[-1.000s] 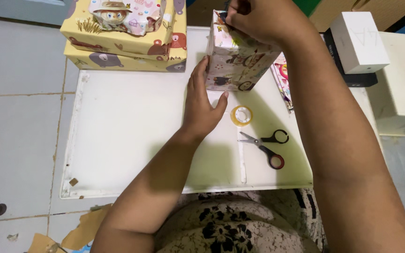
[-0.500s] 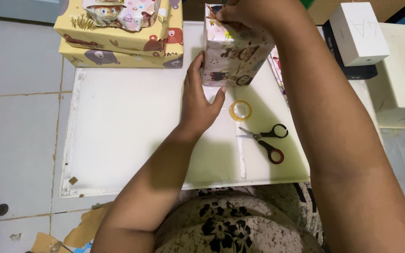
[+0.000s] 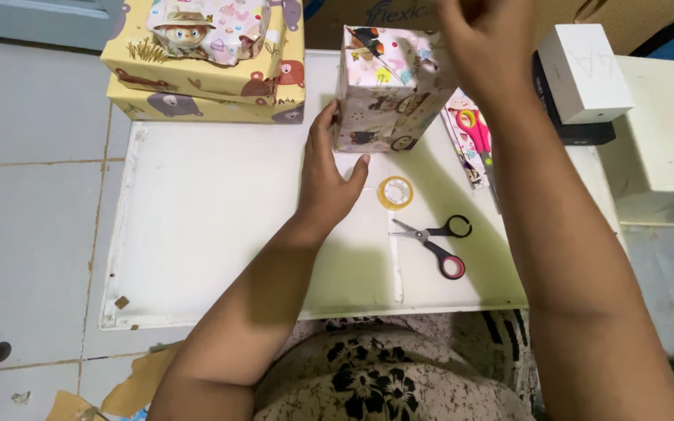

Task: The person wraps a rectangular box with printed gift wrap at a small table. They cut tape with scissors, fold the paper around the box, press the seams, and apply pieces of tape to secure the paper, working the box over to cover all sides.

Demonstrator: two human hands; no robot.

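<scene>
**Gift wrapping: box covered, top end being closed**

White board point(image 3: 196, 234) on the tiled floor serves as the work surface. At its far left corner, two flat boxes point(image 3: 196, 74) in yellow animal-print paper are stacked, fully wrapped, with a smaller pink-wrapped parcel point(image 3: 212, 27) on top. These look finished.

The box in work point(image 3: 388, 90) stands upright at the far edge of the board, middle. Pink patterned paper covers every side that shows; no bare box visible. Judged mostly wrapped, with the top end the part under attention. Whether that end is taped cannot be told.

Left hand point(image 3: 329, 175): open, fingers spread, flat against the box's left side, heel near the board. A steadying press, not a pinch.

Right hand point(image 3: 481, 47): over the top right corner of the box, fingers bunched together at the paper there. Top of the hand is cut by the frame edge, so what it pinches, paper fold or tape, cannot be told.

Tape roll point(image 3: 395, 192) lies on the board just in front of the box. Black-handled scissors point(image 3: 438, 245) lie nearer the person, apart from both hands. Pink-handled scissors point(image 3: 473, 136) rest on paper scraps right of the box.
</scene>
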